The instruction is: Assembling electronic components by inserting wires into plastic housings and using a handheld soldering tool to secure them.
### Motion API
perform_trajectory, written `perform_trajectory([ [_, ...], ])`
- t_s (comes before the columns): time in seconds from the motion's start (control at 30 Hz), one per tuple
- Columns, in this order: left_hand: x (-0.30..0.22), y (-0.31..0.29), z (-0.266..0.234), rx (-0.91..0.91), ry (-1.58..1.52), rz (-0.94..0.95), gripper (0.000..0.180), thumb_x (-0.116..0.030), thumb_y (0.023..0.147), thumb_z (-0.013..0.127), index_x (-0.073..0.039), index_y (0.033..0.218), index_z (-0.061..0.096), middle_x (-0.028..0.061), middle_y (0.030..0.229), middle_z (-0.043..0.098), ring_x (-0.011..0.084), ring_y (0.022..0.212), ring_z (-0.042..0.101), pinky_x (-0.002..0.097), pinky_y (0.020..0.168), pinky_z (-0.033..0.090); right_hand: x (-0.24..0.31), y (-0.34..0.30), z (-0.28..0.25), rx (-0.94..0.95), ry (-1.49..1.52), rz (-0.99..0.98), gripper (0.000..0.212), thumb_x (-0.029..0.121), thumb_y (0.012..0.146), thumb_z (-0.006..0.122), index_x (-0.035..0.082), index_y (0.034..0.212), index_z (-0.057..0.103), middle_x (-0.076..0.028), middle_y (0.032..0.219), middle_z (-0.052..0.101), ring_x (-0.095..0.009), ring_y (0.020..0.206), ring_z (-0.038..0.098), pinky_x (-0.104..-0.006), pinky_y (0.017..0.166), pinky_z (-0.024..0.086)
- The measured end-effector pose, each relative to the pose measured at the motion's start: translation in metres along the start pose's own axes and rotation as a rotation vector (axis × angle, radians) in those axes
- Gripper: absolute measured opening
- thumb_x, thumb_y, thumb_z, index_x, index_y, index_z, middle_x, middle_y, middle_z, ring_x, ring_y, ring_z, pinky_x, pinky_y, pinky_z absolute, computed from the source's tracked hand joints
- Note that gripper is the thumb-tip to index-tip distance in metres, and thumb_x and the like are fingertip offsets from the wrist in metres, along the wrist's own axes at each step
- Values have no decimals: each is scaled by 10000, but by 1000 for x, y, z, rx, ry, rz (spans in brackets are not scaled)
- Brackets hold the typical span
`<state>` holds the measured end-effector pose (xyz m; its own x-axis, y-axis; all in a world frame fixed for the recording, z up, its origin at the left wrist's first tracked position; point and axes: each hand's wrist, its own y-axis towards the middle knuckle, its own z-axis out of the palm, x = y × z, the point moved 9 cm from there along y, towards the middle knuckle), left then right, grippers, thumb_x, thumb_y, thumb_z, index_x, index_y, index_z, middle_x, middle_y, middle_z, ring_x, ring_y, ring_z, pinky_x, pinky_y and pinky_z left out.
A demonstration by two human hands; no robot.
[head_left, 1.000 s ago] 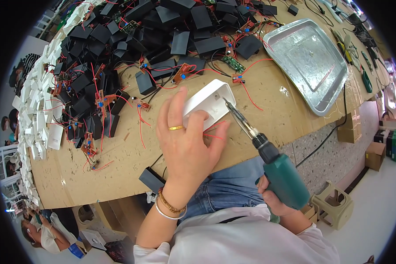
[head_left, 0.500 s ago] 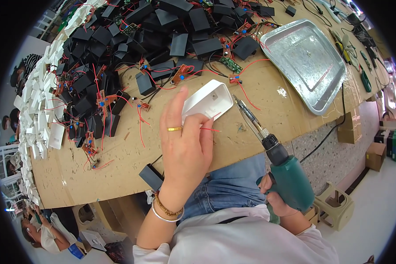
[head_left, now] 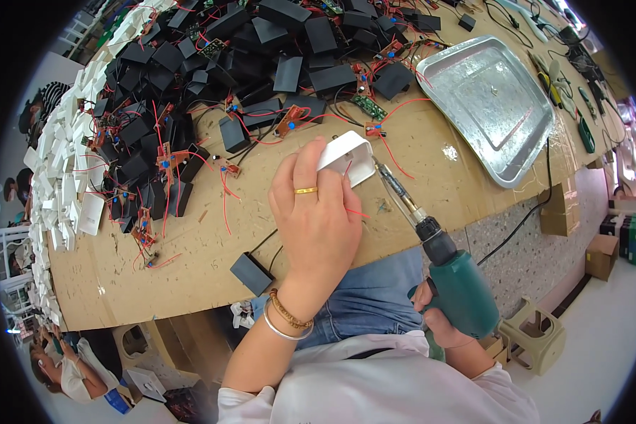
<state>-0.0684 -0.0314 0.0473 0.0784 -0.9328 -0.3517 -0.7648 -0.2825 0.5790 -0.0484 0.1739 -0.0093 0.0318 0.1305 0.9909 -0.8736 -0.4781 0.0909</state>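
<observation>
White case (head_left: 358, 157); inside unclear; circuit board (head_left: 374, 129) beyond

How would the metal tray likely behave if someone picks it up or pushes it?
The metal tray would probably feel stiff, given its raised rim. It looks shallow, so perhaps light for its size. Its flat base suggests sliding rather than rolling when pushed.

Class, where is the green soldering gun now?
In the head view, the soldering gun is right of centre, in the right hand, its tip near the white case in the left hand.
</observation>
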Motion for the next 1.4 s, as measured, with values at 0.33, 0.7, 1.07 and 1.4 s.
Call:
perform_trajectory([
  [0.33, -1, 3, 2, -7, 82, -17, 180, -38, 659, 664, -22, 805, 558, 92, 1211, 506, 322, 1077, 463, 424, 849, 393, -10, 4, -1, -42, -175, -13, 181, 103, 778, 673, -19, 897, 613, -87, 757, 589, -169, 594, 585, -272, 536, 465],
  [0.7, 1, 7, -1, -19, 19, -25, 193, -16, 620, 672, -18, 787, 576, 102, 1168, 533, 336, 1042, 480, 439, 834, 420, -8, 16, 6, 24, -280, -86, 232, 127, 782, 681, -33, 939, 622, -89, 752, 587, -171, 556, 575, -281, 506, 450],
  [1.07, 3, 9, -3, 9, -57, -14, 154, -8, 644, 656, -15, 793, 621, 124, 1142, 547, 361, 1004, 492, 438, 839, 441, -7, 16, 1, 4, -257, -64, 279, 91, 776, 680, -51, 1001, 598, -83, 741, 589, -157, 571, 576, -274, 533, 465],
  [1.4, 1, 7, -4, 11, -87, -7, 138, 24, 635, 654, -54, 734, 595, 113, 1130, 540, 341, 1012, 471, 405, 840, 431, -20, 9, -6, -58, -118, 72, 305, 74, 779, 670, -66, 1036, 586, -62, 733, 588, -131, 585, 566, -266, 548, 468],
])
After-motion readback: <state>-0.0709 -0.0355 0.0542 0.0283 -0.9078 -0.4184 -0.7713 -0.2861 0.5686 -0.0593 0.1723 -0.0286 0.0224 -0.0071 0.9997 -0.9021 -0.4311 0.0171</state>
